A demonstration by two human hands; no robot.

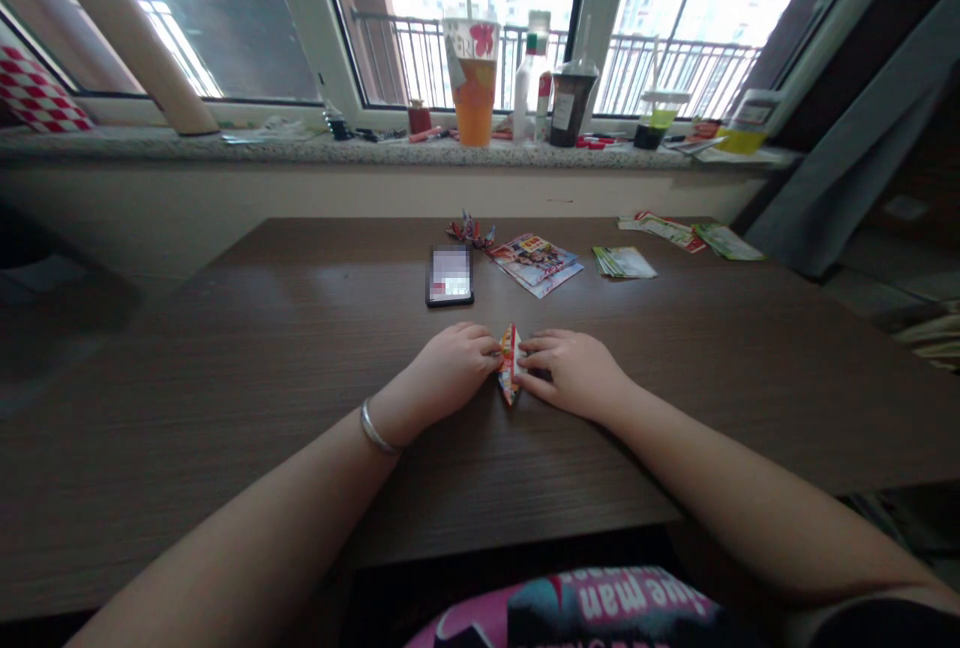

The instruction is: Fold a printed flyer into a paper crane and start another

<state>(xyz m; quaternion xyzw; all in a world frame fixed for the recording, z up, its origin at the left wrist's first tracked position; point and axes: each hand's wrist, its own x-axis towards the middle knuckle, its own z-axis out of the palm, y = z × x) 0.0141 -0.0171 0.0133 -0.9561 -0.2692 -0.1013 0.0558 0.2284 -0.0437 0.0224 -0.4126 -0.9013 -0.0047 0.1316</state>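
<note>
Two hands — left hand, right hand — pinch narrow, pointed, red-printed folded paper.

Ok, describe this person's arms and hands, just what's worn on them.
The left hand and right hand are gloveless, and both forearms are bare with no sleeves showing on them. A thin silver bangle circles the left wrist; the right wrist carries nothing. No rings can be made out.

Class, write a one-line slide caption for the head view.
Left hand and right hand pinch a folded paper on the table, a phone lying beyond.
</note>
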